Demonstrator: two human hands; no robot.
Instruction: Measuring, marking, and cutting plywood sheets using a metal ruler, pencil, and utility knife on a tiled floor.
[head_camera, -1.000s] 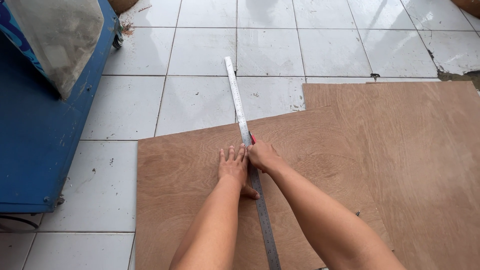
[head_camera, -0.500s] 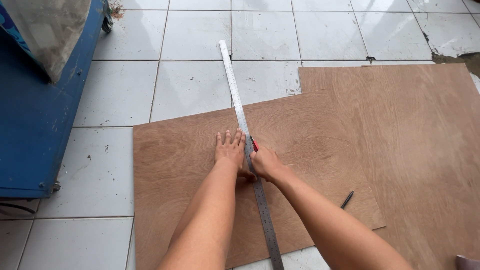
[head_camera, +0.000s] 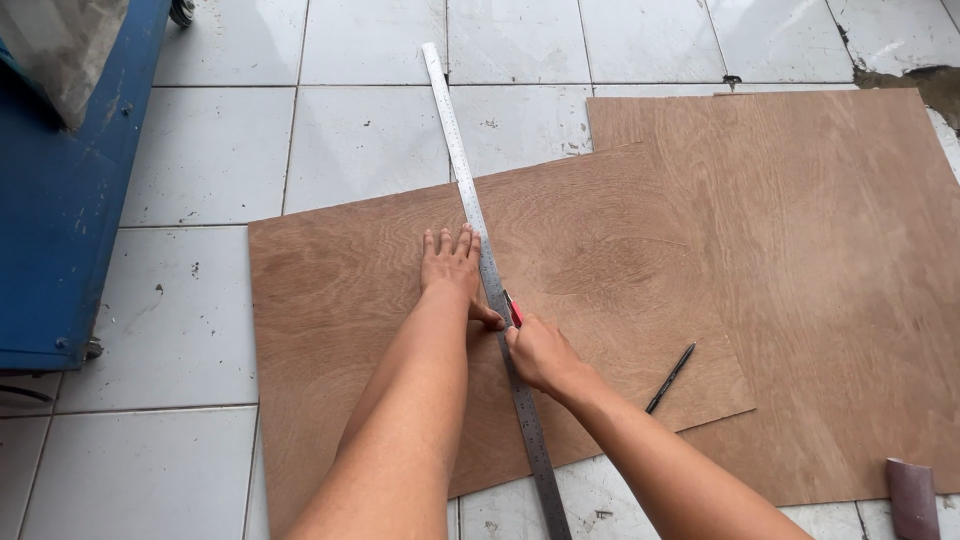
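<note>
A long steel ruler (head_camera: 463, 168) lies across a brown plywood sheet (head_camera: 340, 300) on the tiled floor. My left hand (head_camera: 452, 268) is flat on the sheet, fingers spread, pressing against the ruler's left edge. My right hand (head_camera: 538, 352) grips a red-handled cutter (head_camera: 513, 310), its tip against the ruler's right edge just below my left thumb. A black pencil (head_camera: 670, 378) rests on the sheet to the right of my right wrist.
A second, larger plywood sheet (head_camera: 830, 260) lies under the first at the right. A blue cabinet (head_camera: 60, 200) stands at the left with a grey cloth on top. A small dark brown block (head_camera: 912, 498) sits at the bottom right. White floor tiles (head_camera: 360, 150) surround the sheets.
My right hand has drawn the cutter down along the ruler toward me, away from my left hand. The camera has tilted, showing more of the sheet's near edge.
</note>
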